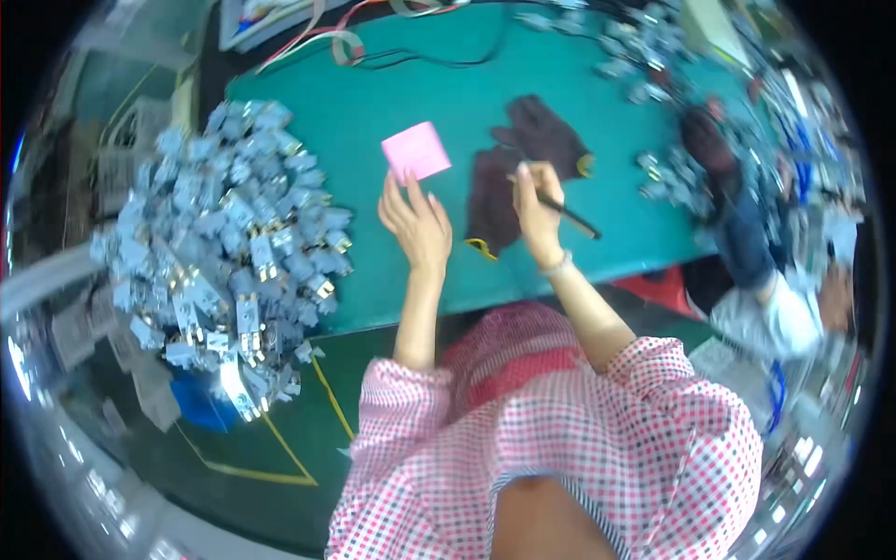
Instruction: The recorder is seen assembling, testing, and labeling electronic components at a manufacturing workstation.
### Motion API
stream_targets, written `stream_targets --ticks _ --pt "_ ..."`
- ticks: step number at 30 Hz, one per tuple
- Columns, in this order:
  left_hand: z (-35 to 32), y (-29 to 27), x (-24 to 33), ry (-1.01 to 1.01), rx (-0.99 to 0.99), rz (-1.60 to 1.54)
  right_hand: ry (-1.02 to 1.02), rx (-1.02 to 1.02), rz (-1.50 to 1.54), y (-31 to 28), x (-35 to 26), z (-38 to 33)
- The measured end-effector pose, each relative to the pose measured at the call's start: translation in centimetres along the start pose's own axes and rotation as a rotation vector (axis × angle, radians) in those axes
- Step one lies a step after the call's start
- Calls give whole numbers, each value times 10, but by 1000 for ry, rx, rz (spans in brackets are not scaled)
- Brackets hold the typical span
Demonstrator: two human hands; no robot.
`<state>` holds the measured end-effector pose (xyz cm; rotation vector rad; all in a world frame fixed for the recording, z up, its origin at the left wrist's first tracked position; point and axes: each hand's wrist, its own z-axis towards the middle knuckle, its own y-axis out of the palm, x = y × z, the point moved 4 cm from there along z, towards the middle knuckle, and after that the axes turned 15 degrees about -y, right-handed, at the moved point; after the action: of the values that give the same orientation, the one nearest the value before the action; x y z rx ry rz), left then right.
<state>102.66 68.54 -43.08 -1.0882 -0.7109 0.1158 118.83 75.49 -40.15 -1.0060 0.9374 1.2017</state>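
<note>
My left hand (415,222) is raised over the teal table (373,112) and holds a small pink square paper note (416,150) at its fingertips. My right hand (537,207) is closed on a dark pen (565,213) that points to the right, just beside the note. A pair of dark brown gloves (523,163) with yellow cuffs lies flat on the table under and behind my right hand. Both forearms come up from pink checked sleeves.
A big heap of small grey-blue parts with metal pins (224,243) covers the table's left end. More such parts (644,56) lie at the far right. Another person in a blue and white sleeve (756,271) sits at the right. Cables (355,42) run along the far edge.
</note>
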Motion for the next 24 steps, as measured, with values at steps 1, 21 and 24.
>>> stream_targets --ticks 1,21,24 --pt "-23 -11 15 -27 45 -155 38 -45 -141 -37 6 -18" --pt "-93 46 60 387 -422 224 -167 0 -620 -242 -40 -134" --pt "-89 23 97 471 -378 150 -304 94 -633 -256 -66 -127"
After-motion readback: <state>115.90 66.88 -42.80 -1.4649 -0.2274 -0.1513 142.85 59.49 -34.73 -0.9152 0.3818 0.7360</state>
